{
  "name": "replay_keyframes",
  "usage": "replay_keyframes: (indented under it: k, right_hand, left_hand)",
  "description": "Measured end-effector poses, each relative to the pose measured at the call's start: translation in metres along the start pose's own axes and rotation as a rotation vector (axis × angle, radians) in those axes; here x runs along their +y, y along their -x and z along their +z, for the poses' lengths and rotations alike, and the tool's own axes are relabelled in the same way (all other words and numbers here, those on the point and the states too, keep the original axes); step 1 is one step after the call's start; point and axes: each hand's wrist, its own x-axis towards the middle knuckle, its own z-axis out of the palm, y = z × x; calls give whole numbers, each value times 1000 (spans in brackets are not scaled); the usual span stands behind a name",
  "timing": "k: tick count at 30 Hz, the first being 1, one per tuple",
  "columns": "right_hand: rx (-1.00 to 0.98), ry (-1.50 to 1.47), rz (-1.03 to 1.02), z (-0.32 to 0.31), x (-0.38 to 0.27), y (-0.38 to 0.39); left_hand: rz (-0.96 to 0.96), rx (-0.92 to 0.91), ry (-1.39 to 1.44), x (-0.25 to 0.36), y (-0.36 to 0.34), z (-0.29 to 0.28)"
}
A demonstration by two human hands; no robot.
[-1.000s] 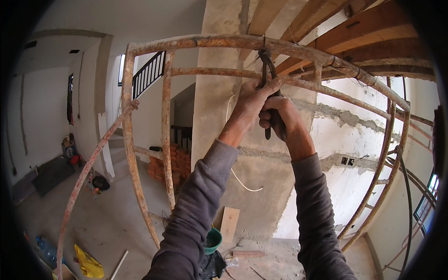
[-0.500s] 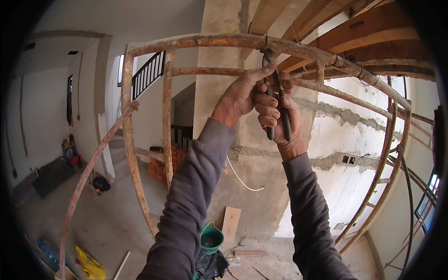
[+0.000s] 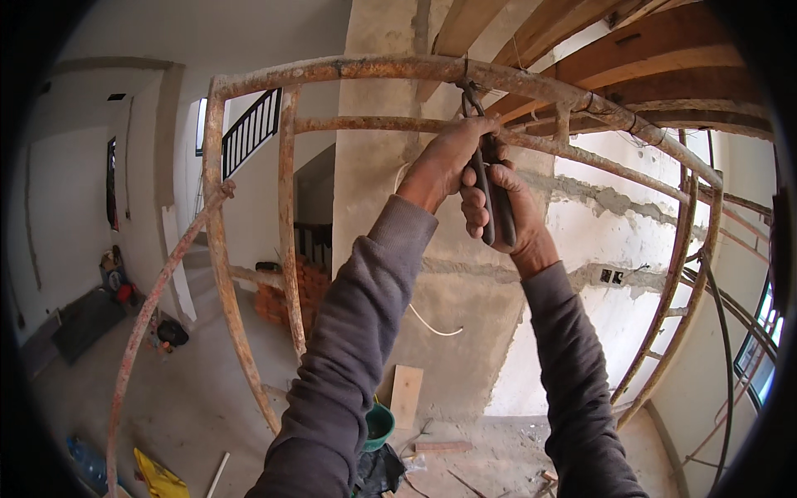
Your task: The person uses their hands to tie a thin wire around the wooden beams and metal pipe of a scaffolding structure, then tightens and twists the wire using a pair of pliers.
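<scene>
Both my hands are raised to a pair of long-handled pincers (image 3: 488, 203), held upright under the rusty top pipe of a scaffold frame (image 3: 374, 68). Around the dark handles my right hand (image 3: 527, 212) is closed. My left hand (image 3: 452, 162) is closed higher up, its fingers over the part near the pivot, which it hides. The pincers' jaws point up at a dark wire tie (image 3: 466, 83) on the underside of the pipe, beside a wooden beam; whether they bite the wire I cannot make out.
Wooden beams (image 3: 664, 50) run overhead at upper right. A thinner scaffold rail (image 3: 365, 124) crosses behind my hands. Below are a green bucket (image 3: 379, 422), a board (image 3: 406, 397), stacked bricks (image 3: 282, 305) and a yellow bag (image 3: 158, 473). A diagonal brace (image 3: 162, 290) stands left.
The pincers' handles have come closer together, and my left hand has shifted down over the pivot. The view has moved slightly, with the scaffold shifting a little left and up.
</scene>
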Motion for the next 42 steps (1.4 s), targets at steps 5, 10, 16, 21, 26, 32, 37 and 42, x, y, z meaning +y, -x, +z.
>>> replay_keyframes:
  k: [5,10,16,21,26,32,37,42]
  right_hand:
    - [598,679,8,37,-8,20]
    - [784,1600,-109,73,4,6]
    - [1051,1868,-90,74,23,-8]
    - [1070,1875,-98,84,24,-9]
    - [986,1954,-384,72,28,-2]
    - [1014,1891,-285,70,31,-3]
    - [972,1886,-258,67,27,-2]
    - [909,1742,-333,57,28,0]
  left_hand:
    - [80,48,102,-10,1,8]
    - [189,52,81,-22,-20,2]
    - [150,19,123,-16,-8,7]
    - [121,-30,278,-15,2,13]
    - [116,-36,350,-19,2,14]
    - [194,-42,293,-26,-4,10]
    - [222,17,173,-31,-11,5]
    - [179,122,100,-24,-3,15]
